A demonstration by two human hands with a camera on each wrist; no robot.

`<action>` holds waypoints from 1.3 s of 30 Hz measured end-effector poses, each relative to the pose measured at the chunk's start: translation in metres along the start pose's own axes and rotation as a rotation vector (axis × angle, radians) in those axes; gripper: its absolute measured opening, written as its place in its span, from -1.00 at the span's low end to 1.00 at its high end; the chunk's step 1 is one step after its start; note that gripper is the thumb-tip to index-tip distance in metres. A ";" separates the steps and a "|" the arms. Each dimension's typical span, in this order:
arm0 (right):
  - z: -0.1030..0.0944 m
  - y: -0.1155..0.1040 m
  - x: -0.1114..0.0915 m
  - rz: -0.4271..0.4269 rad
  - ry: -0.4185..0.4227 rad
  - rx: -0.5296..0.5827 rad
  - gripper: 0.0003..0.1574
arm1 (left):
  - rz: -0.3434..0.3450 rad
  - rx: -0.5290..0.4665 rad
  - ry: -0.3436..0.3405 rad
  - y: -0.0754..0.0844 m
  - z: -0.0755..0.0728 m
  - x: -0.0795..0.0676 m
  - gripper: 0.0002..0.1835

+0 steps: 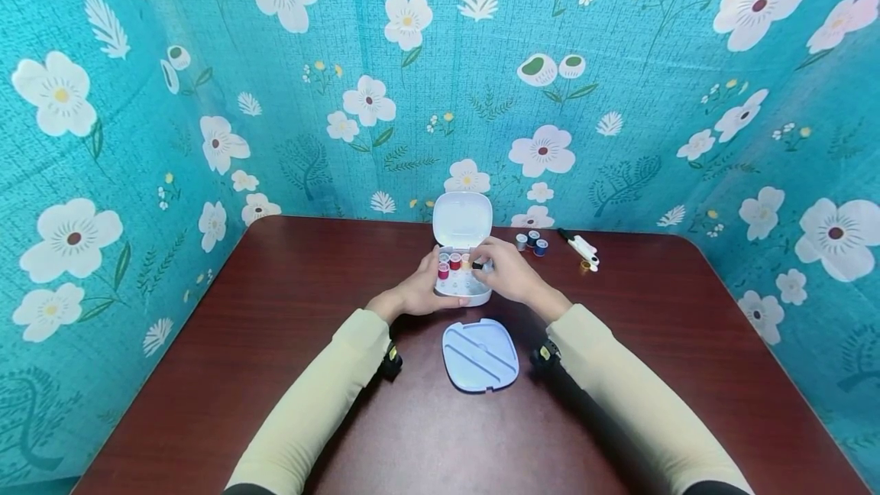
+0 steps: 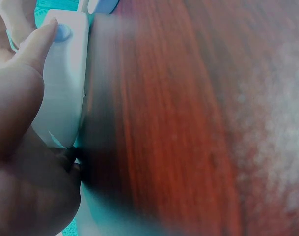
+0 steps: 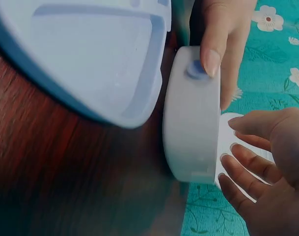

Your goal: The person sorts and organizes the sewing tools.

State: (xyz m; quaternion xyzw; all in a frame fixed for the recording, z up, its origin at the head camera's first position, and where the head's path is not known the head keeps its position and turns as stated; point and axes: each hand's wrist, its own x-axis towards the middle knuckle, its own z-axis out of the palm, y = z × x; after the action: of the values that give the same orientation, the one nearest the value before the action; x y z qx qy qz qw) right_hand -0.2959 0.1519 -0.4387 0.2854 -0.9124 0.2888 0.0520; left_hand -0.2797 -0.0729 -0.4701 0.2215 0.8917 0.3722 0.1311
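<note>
A white sewing box (image 1: 481, 299) stands on the table with its lid (image 1: 463, 218) raised. My left hand (image 1: 416, 290) grips its left side, the thumb pressing beside a round blue button (image 3: 196, 70) on the front wall. Inside stand thread spools: a red one (image 1: 455, 260), a pink one (image 1: 443, 271) and a pale yellow one (image 1: 466, 260). Over the box's right half, my right hand (image 1: 510, 272) pinches a small black spool (image 1: 477, 266) at its fingertips. In the right wrist view the fingers are bent above the box and the spool is hidden.
A pale blue tray (image 1: 481, 357) with ridges lies in front of the box. Behind my right hand stand a grey spool (image 1: 521, 242) and dark blue spools (image 1: 541, 248). White thread snips (image 1: 583, 248) lie farther right, beside a small gold-coloured piece (image 1: 585, 266). A flowered curtain (image 1: 412, 98) hangs behind the table.
</note>
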 end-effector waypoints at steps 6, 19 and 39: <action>-0.006 0.008 -0.006 0.023 0.014 0.003 -0.73 | -0.039 -0.001 -0.009 -0.002 0.001 0.000 0.39; -0.022 0.021 -0.017 0.084 0.043 -0.019 -0.75 | -0.055 -0.003 -0.012 -0.001 -0.001 0.001 0.40; -0.034 0.061 -0.040 0.145 0.120 -0.022 -0.80 | -0.060 0.003 -0.019 -0.001 -0.001 0.000 0.41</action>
State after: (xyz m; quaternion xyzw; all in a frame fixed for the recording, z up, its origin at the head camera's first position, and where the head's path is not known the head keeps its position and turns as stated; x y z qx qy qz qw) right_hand -0.2980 0.2313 -0.4513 0.2003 -0.9290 0.2985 0.0884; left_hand -0.2799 -0.0740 -0.4701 0.1982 0.8974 0.3645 0.1502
